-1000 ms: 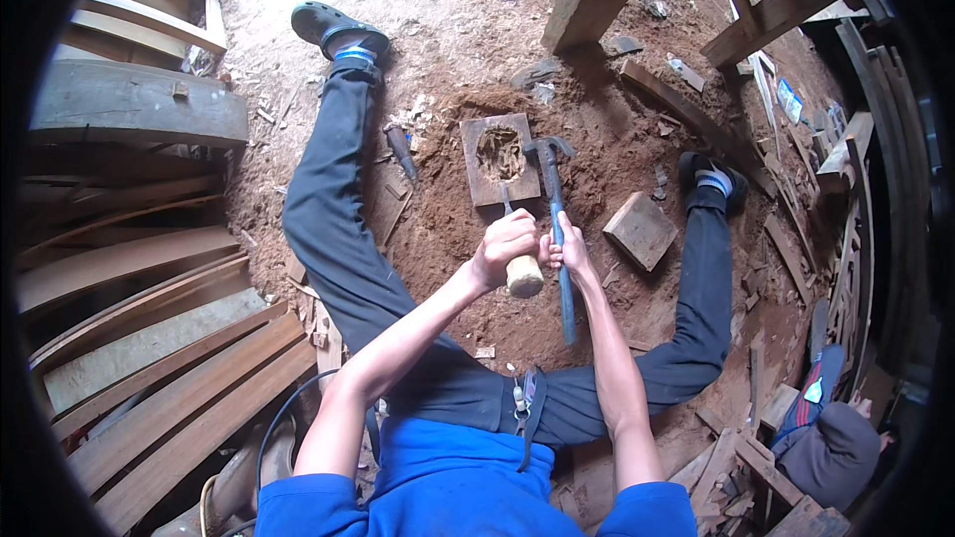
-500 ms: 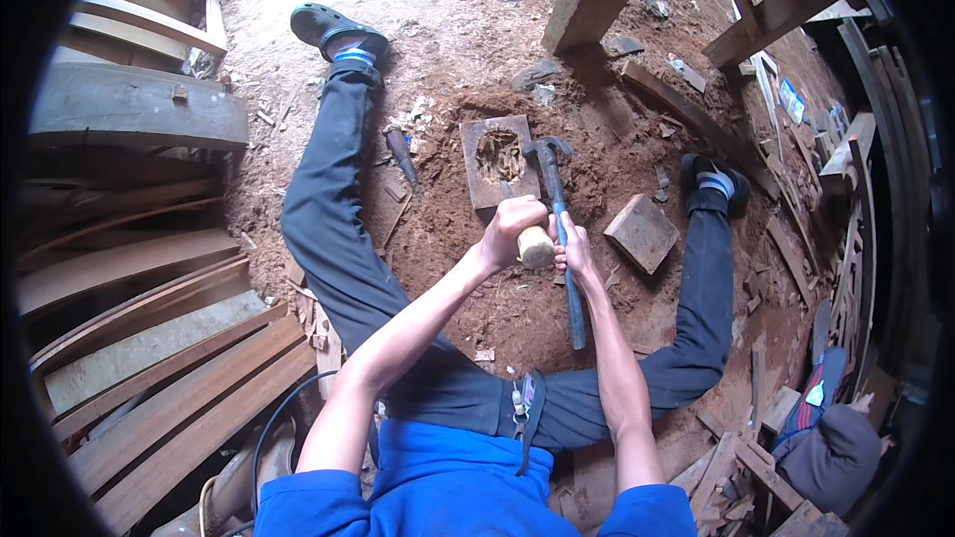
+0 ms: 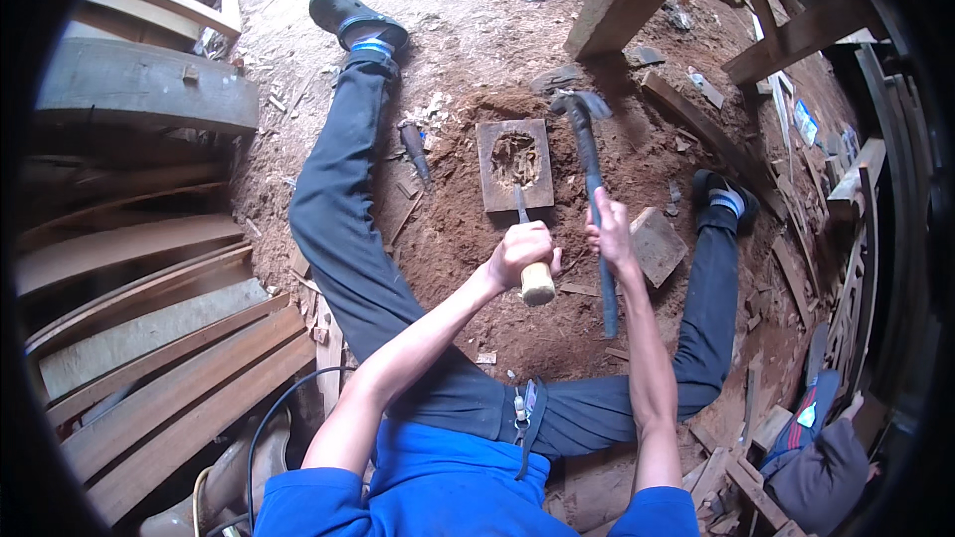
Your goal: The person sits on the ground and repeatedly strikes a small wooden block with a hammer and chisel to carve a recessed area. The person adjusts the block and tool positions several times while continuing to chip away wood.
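Note:
My left hand (image 3: 519,253) is closed round the pale wooden handle of a chisel (image 3: 537,283). The chisel's metal blade points away from me, its tip in the rough hollow cut into a square wooden block (image 3: 502,197). That block lies flat on the ground between my legs. In my right hand (image 3: 611,229) is a claw hammer (image 3: 584,144), gripped partway along its dark blue handle. The hammer's head is beyond the hand, right of the block and apart from the chisel. A second wooden block (image 3: 659,245) lies to the right, partly behind my right wrist.
A dark tapered tool (image 3: 414,151) lies left of the hollowed block. Reddish wood chips cover the ground. Stacked boards (image 3: 179,398) line the left side, and a thick timber post (image 3: 622,5) stands far right. Another person (image 3: 821,462) is at the lower right.
The hammer has swung right, away from the chisel, with my right hand. My left hand keeps hold of the chisel, and more of its blade shows. The whole view has shifted slightly.

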`<act>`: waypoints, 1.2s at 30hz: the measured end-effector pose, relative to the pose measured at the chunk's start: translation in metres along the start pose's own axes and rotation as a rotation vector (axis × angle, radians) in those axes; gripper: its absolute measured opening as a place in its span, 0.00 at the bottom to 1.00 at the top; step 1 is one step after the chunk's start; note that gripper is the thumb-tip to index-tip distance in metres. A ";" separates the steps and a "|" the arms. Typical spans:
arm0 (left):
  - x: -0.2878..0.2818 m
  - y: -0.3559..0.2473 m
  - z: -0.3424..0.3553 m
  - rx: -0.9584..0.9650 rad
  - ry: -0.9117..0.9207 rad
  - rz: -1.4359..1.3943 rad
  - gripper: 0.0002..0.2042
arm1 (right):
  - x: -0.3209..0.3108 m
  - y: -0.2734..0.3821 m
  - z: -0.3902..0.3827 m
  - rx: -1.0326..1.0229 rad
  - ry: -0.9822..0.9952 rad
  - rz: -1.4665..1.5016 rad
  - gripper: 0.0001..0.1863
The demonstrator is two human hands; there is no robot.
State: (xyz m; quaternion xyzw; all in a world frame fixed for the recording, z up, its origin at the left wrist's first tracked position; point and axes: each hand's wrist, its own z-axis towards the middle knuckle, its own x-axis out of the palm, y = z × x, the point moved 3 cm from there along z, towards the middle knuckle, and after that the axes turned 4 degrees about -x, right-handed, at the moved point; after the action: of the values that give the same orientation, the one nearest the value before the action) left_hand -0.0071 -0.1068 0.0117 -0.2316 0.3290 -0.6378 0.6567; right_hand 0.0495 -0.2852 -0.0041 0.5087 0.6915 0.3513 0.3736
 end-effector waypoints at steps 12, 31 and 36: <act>0.000 0.000 -0.014 0.051 0.047 0.026 0.15 | 0.020 -0.021 0.067 -0.374 0.010 -0.305 0.35; 0.001 -0.027 -0.026 0.298 0.462 0.067 0.10 | 0.003 -0.060 0.039 0.150 0.082 -0.060 0.30; -0.039 -0.026 0.021 0.022 -0.078 0.046 0.10 | -0.001 -0.089 -0.021 0.274 0.098 0.150 0.29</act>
State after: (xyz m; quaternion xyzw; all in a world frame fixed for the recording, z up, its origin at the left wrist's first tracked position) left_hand -0.0079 -0.0731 0.0500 -0.2413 0.3013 -0.6165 0.6863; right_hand -0.0077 -0.3095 -0.0713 0.5874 0.7104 0.3049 0.2395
